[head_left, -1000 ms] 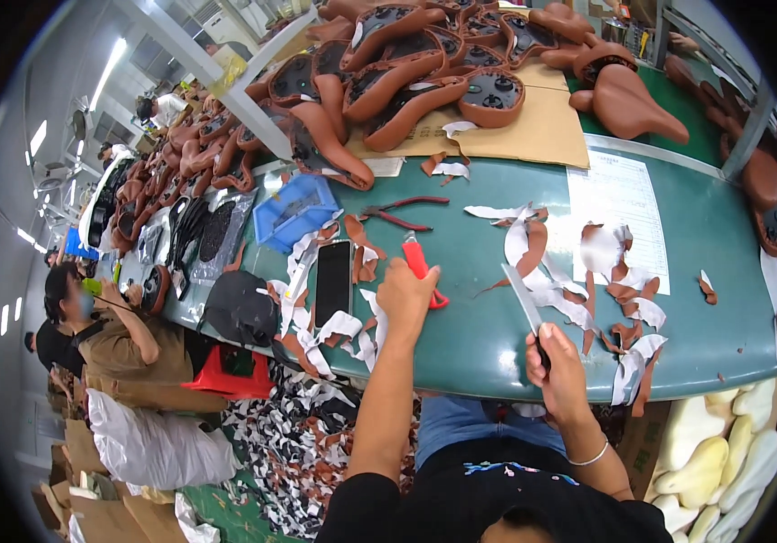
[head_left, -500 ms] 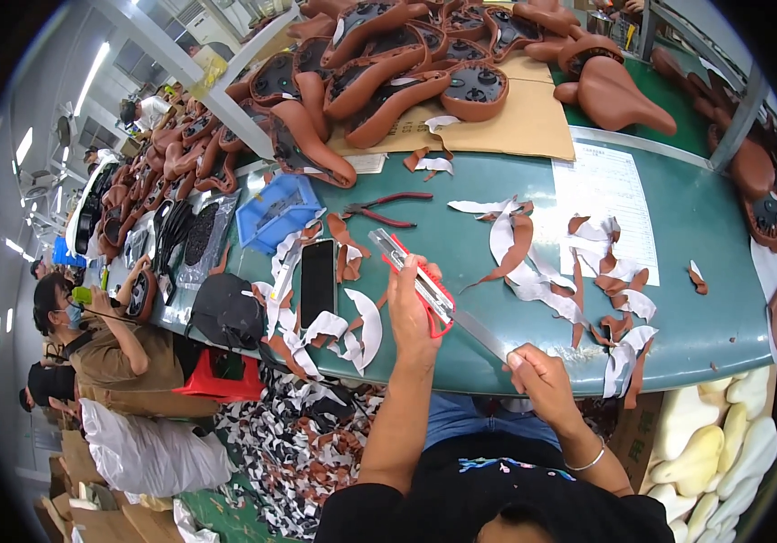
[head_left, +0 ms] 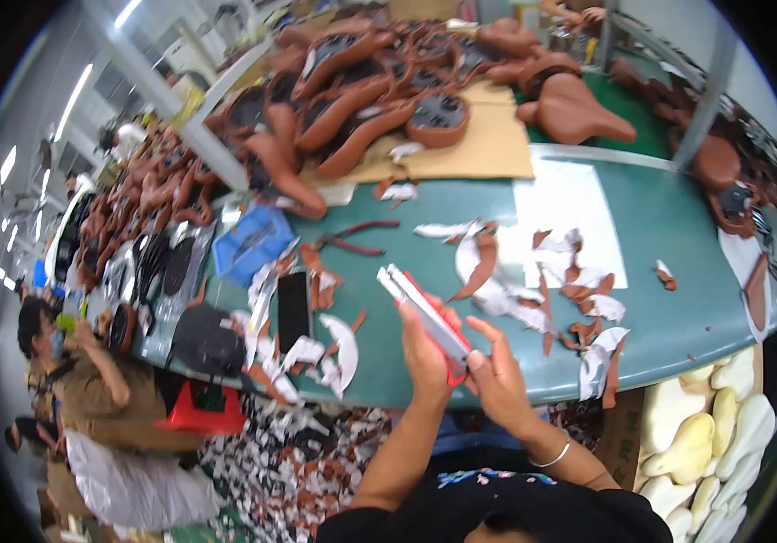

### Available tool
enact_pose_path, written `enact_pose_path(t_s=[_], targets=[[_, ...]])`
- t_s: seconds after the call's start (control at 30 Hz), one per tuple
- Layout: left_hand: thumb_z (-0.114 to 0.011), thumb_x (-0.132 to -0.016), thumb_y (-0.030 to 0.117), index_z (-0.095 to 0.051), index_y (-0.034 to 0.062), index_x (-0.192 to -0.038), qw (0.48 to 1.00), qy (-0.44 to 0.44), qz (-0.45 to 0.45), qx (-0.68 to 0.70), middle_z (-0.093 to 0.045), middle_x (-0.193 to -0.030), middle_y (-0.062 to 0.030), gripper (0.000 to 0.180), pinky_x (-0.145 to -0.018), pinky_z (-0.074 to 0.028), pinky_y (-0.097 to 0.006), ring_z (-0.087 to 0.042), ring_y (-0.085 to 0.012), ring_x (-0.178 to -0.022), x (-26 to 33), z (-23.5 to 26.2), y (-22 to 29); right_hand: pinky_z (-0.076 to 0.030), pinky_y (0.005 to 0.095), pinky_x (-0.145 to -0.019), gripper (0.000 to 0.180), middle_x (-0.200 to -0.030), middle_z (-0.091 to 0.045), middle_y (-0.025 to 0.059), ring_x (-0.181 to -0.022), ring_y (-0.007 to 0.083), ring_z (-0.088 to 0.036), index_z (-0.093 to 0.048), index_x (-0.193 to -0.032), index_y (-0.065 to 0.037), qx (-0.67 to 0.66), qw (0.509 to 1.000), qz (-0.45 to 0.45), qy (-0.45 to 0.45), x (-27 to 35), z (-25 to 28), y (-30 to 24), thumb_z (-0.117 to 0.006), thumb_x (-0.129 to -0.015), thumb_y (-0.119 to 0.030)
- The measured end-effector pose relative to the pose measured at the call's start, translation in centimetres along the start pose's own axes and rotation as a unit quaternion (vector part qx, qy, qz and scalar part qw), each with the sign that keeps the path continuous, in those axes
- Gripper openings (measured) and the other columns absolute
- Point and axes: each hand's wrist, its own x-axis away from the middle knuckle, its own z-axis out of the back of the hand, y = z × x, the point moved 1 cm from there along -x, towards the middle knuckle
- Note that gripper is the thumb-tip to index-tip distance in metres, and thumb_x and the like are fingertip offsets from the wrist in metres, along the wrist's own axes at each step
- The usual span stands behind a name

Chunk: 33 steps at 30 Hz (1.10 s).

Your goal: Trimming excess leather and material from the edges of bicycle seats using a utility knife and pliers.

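The glossy green counter [head_left: 664, 312] carries curled brown-and-white trimmings [head_left: 476, 262], some overlapping a white paper sheet [head_left: 587, 195]. On its left part, a dark-screened smartphone [head_left: 294, 312] lies among more strips, near a blue bin [head_left: 252, 262] and red-handled pliers [head_left: 358, 247], handles spread. Flat cardboard [head_left: 497, 163] covers part of the far side.

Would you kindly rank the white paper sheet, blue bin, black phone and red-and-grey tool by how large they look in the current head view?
1. White paper sheet
2. Blue bin
Unranked: black phone and red-and-grey tool; the tool is held up nearer the camera and partly covered, so their order is unsure.
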Motion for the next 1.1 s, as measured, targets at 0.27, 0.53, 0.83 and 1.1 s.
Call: enact_pose_path(t_s=[0.27,0.53,0.83,1.1], targets=[[-0.028,-0.097,0.051,-0.042,0.0047,-0.127,0.989,-0.113,0.081,-0.045,-0.053,-0.085,-0.0033,0.057,-0.065,-0.045,-0.024,-0.052,-0.0107,-0.076,-1.4,-1.6,-2.5,-0.043,0.0360,-0.089,0.056,-0.132,-0.043,0.0253,-0.109,0.0311,-0.056,-0.027,-0.137,0.002,0.077,0.986,0.096,-0.112,-3.0,4.2,-0.9,-0.045,-0.094,-0.030],[-0.027,-0.099,0.045,-0.049,0.0036,-0.122,0.922,-0.249,-0.032,-0.293,-0.054,-0.107,-0.0131,0.052,-0.082,-0.042,-0.032,-0.053,-0.0225,-0.089,-8.0,-4.2,-8.1,-0.047,0.0229,-0.059,0.039,-0.082,-0.059,0.0048,-0.067,0.0079,-0.056,-0.046,-0.117,-0.002,-0.126,0.991,-0.023,-0.033,-9.9,8.6,1.6,-0.059,-0.089,-0.026],[-0.039,-0.096,0.026,-0.060,-0.0002,-0.091,0.868,-0.145,-0.091,-0.467,-0.054,-0.092,-0.0143,0.034,-0.081,-0.042,-0.036,-0.053,-0.0292,-0.087,-11.6,-3.1,-11.0,-0.048,0.0347,-0.072,0.035,-0.085,-0.054,0.0065,-0.079,0.0181,-0.055,-0.051,-0.109,-0.007,-0.458,0.860,0.045,0.222,-32.4,23.0,6.8,-0.066,-0.078,-0.003],[-0.046,-0.094,0.017,-0.060,-0.0024,-0.078,0.891,-0.154,-0.084,-0.418,-0.055,-0.080,-0.0082,0.029,-0.060,-0.043,-0.028,-0.053,-0.0153,-0.067,-11.4,-2.4,-10.9,-0.044,0.0436,-0.084,0.062,-0.112,-0.044,0.0042,-0.102,0.0229,-0.045,-0.042,-0.130,-0.023,-0.506,0.726,0.255,0.389,-42.0,25.4,8.1,-0.068,-0.076,-0.006]])
